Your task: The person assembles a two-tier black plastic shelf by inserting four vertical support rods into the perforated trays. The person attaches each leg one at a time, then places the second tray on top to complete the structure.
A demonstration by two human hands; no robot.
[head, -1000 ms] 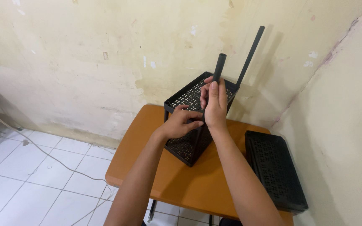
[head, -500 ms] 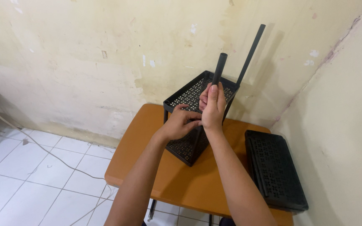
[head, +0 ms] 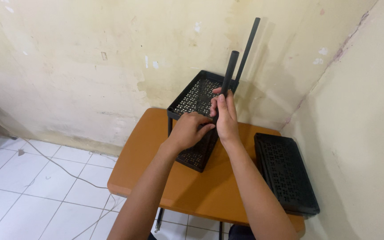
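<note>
The rounded orange wooden tabletop carries your black perforated metal shelf rack, standing near its back edge, and a flat black perforated tray at the right. Your right hand is wrapped around a black tubular rack post; your left hand presses curled fingers against the rack's front.

Your small orange-brown table sits in the wall corner over a white tiled floor. On it stands a black perforated shelf frame, and beside that, at your right, a black perforated tray lies flat.
</note>
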